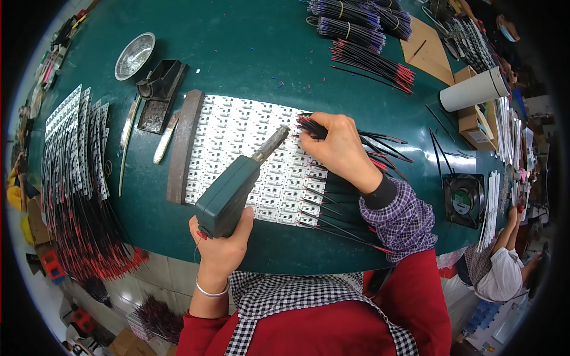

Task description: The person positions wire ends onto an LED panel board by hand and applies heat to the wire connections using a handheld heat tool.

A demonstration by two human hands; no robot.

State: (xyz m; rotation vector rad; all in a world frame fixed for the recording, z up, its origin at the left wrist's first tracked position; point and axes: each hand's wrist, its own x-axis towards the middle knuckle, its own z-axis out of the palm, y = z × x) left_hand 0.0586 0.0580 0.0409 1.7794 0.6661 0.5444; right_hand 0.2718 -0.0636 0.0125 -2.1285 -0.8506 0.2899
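My left hand [224,252] is closed around the handle of a green soldering gun [227,191]. The gun's metal tip slants up to the right, over the white circuit board panel [228,121]. Between the fingers of my right hand [343,148] is a bunch of black wires [313,128], held at the panel's upper right edge; their red-tipped tails stick out to the right behind the hand. Along the panel's lower right edge, several black wires [341,221] lie with one end on the boards. A dark metal bar [186,148] lies across the panel's left edge.
On the left stand a metal bowl [135,56] and a black tray [160,98]; wired board strips [74,154] hang over the table edge. Wire bundles [350,26] lie at the back. A white tumbler [475,89] and small black fan [464,200] are at right. Other people work beyond.
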